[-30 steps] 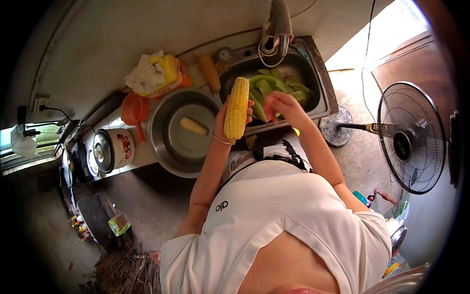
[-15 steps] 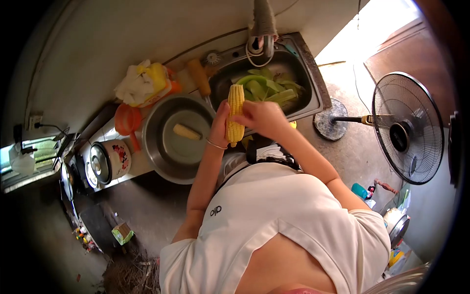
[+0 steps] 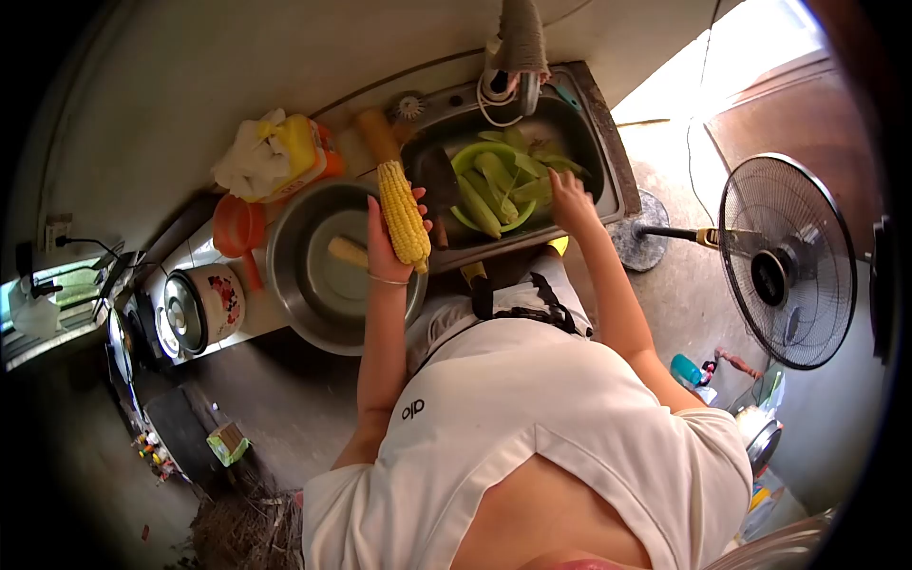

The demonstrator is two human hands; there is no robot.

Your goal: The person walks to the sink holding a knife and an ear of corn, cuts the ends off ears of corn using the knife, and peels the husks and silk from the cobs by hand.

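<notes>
My left hand (image 3: 384, 249) is closed around a husked yellow ear of corn (image 3: 403, 217), held upright with a slight tilt over the rim of a large metal basin (image 3: 285, 294). Inside that basin lies another pale ear of corn (image 3: 349, 251), partly hidden by my left hand. My right hand (image 3: 573, 201) is over the right part of the sink (image 3: 616, 161), fingers bent together beside the green husks; whatever they pinch is too small to make out. A bright green bowl (image 3: 460, 161) in the sink holds several husk-covered ears or husk pieces (image 3: 494, 182).
A faucet wrapped in cloth (image 3: 521, 43) rises behind the sink. An orange dipper (image 3: 239, 225), a yellow-orange package (image 3: 309, 157) and a rice cooker (image 3: 204, 309) stand to the left. A standing fan (image 3: 787, 261) is on the right.
My right hand has left the corn and moved right, over the sink. My left hand has shifted left with the ear, which now leans left. More of the green bowl shows.
</notes>
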